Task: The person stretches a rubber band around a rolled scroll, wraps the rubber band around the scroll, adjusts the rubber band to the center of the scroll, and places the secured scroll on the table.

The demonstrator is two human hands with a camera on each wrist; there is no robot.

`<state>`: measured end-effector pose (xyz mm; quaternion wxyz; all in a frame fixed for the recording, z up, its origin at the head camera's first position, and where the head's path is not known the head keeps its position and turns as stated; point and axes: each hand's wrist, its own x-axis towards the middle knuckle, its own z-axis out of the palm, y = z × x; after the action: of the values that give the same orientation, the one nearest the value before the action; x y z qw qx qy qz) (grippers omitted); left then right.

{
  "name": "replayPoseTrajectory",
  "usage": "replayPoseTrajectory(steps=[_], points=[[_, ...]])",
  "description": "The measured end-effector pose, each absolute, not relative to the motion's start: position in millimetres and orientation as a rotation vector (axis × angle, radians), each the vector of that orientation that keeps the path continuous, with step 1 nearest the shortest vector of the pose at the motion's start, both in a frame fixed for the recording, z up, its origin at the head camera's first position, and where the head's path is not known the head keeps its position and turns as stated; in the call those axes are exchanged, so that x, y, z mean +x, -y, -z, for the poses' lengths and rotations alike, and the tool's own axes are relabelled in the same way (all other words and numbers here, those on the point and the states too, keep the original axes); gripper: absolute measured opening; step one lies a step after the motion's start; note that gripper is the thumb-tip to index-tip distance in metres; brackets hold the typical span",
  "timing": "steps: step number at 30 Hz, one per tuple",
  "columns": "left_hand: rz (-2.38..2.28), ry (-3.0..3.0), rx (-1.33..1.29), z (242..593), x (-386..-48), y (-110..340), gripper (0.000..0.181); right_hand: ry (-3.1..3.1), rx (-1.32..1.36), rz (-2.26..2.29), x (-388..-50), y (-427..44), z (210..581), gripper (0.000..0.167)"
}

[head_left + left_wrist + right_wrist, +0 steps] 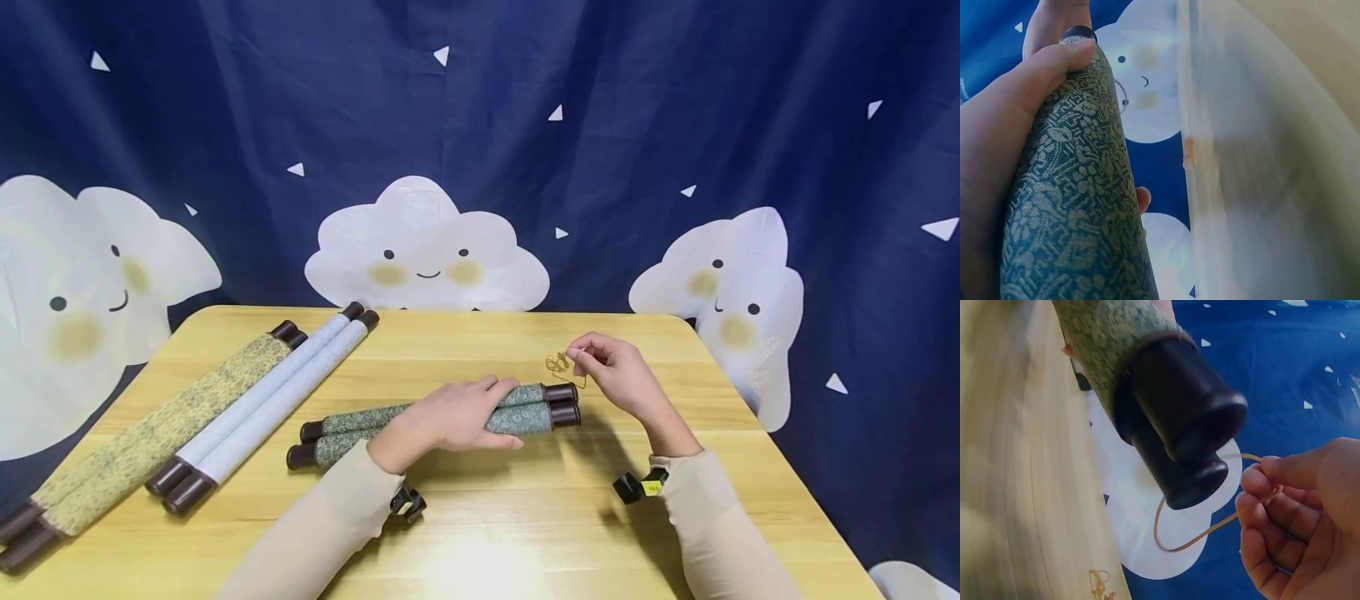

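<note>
A green patterned double-rolled scroll [525, 418] with dark end knobs lies across the middle of the table in the head view. My left hand [457, 417] grips it near its right half, thumb along the near side; in the left wrist view the thumb lies on the green cloth [1079, 187]. Beyond the right knobs, my right hand [618, 375] pinches a thin tan cord [558, 364] between thumb and fingers. The right wrist view shows the cord [1191, 545] looping beside the dark knobs [1188, 394] to the fingertips of my right hand [1297, 519].
To the left on the wooden table [480, 517] lie a pale blue-white double scroll [277, 400] and a yellow patterned double scroll [165, 425], both slanting. Behind the table hangs a dark blue curtain [480, 108] with smiling clouds.
</note>
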<state>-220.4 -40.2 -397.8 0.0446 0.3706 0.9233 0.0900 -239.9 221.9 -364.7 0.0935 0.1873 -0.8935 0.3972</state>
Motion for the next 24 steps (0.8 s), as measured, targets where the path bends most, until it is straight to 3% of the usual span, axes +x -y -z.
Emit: replayPoseTrajectory(steps=[24], points=[[-0.355,-2.992,0.955,391,-230,56,0.097,2.574,0.688,-0.942,-188,-189,362,0.003]])
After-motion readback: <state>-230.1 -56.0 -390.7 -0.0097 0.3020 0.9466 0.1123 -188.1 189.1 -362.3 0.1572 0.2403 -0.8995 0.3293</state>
